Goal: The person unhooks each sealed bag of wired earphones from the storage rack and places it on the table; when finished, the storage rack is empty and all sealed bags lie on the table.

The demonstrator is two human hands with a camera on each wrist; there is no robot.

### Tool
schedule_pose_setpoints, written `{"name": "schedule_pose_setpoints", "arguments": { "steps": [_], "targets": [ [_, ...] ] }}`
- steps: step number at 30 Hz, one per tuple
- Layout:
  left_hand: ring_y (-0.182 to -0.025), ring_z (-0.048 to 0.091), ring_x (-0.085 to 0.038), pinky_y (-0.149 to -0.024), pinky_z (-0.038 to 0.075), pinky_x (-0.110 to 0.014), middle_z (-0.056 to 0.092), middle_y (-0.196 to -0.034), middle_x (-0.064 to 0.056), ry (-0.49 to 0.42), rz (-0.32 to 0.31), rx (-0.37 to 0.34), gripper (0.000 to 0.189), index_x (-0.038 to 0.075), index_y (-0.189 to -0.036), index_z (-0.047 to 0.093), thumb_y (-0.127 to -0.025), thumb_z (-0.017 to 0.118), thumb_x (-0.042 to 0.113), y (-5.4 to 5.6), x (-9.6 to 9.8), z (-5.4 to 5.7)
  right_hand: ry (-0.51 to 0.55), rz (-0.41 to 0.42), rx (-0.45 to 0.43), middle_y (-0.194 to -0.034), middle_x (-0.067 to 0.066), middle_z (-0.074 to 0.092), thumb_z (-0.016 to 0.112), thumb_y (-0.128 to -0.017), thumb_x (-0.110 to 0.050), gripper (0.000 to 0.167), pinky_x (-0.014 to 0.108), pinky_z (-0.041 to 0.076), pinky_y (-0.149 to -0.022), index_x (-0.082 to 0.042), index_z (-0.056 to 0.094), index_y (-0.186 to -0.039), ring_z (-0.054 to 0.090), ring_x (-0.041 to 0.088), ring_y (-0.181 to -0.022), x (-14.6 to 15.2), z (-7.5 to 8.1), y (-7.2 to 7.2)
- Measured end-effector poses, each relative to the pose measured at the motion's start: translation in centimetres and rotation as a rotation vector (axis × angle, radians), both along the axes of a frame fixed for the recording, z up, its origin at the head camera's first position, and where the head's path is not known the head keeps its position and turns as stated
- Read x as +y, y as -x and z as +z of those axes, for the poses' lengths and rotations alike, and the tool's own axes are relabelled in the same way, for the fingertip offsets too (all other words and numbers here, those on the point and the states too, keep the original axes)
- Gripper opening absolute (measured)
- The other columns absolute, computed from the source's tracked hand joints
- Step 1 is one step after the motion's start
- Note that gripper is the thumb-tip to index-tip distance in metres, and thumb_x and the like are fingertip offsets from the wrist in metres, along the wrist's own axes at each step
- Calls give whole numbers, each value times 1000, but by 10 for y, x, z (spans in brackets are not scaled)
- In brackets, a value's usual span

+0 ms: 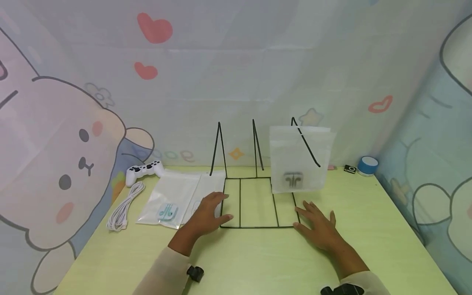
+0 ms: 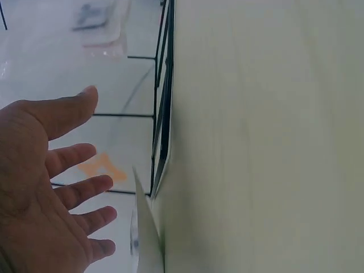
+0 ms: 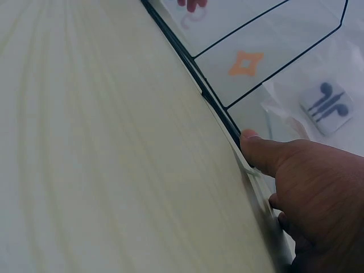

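Observation:
A black wire display rack (image 1: 254, 227) stands on the table with three prongs rising at its back. From the right prong hangs a translucent bag (image 1: 285, 149) holding boxed earphones (image 1: 293, 179). My left hand (image 1: 206, 215) is spread beside the rack's left side, holding nothing; the left wrist view shows its fingers apart. At the right front corner, my right hand (image 1: 318, 225) has its thumb against or very near the wire, as the right wrist view shows. Left of the rack lie two flat bags, one (image 1: 177, 186) with teal earphones (image 1: 167, 212) inside, the other (image 1: 210, 184) partly hidden by my left hand.
A white game controller (image 1: 144, 170) and a bundled white cable (image 1: 123, 209) lie at the left. Toward the back right are a blue and white round container (image 1: 367, 165), a small black device (image 1: 350, 169) and a pink item (image 1: 332, 167). A printed cloth hangs behind the table.

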State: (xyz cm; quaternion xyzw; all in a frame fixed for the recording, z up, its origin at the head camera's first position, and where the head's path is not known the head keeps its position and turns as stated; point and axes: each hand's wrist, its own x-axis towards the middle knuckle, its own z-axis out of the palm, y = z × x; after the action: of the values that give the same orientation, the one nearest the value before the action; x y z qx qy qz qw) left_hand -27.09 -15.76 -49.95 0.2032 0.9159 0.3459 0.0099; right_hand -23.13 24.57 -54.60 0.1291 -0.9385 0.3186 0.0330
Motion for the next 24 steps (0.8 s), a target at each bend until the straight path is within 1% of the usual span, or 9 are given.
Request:
{"name": "schedule_pose_setpoints", "arguments": {
  "steps": [5, 8, 12, 14, 17, 20, 24],
  "targets": [
    [-160, 36, -50, -125, 37, -72, 44, -169, -25, 24, -37, 3, 67, 8, -158, 54, -101, 79, 32, -1, 20, -4, -5, -2, 4, -175, 23, 38, 67, -108, -46, 61, 93, -5, -116, -16, 57, -160, 26, 52, -165, 0, 0, 0],
    [-161, 36, -49, -128, 31, -73, 44, -170, -23, 42, -44, 0, 67, 9, -158, 55, -100, 79, 34, 0, 30, -8, -6, 0, 6, -175, 23, 38, 67, -108, -46, 60, 93, -4, -116, -16, 58, -159, 26, 52, -165, 0, 0, 1],
    [-162, 36, -47, -132, 19, -75, 45, -169, -23, 74, -58, 11, 67, 10, -158, 56, -100, 80, 35, 2, 39, -16, 3, 6, -3, -175, 23, 38, 67, -108, -47, 61, 93, -5, -116, -16, 57, -160, 25, 52, -165, 0, 0, 0],
    [-163, 35, -47, -132, 17, -76, 46, -169, -23, 100, -62, 22, 67, 11, -157, 57, -100, 80, 36, 2, 42, -19, 9, 7, -5, -175, 23, 37, 67, -108, -47, 61, 93, -6, -116, -16, 57, -160, 25, 53, -165, -1, -1, 0],
    [-162, 36, -47, -131, 16, -78, 46, -169, -23, 153, -69, 44, 68, 10, -157, 57, -99, 80, 39, 3, 45, -22, 16, 6, -4, -175, 24, 37, 67, -108, -47, 61, 93, -7, -116, -15, 57, -160, 24, 53, -165, -1, 0, -1],
    [-161, 39, -46, -131, 19, -78, 45, -170, -23, 215, -73, 75, 72, 9, -158, 55, -100, 78, 43, 3, 47, -25, 14, 2, 2, -175, 23, 37, 67, -108, -46, 61, 93, -7, -116, -15, 57, -160, 25, 53, -165, -1, 0, 0],
    [-159, 43, -44, -131, 20, -77, 48, -168, -23, 269, -77, 102, 72, 6, -157, 56, -101, 76, 46, 2, 47, -29, 8, 0, -1, -176, 23, 37, 66, -108, -47, 61, 92, -6, -117, -16, 57, -160, 25, 53, -165, 0, -2, 1]
  ]
}}
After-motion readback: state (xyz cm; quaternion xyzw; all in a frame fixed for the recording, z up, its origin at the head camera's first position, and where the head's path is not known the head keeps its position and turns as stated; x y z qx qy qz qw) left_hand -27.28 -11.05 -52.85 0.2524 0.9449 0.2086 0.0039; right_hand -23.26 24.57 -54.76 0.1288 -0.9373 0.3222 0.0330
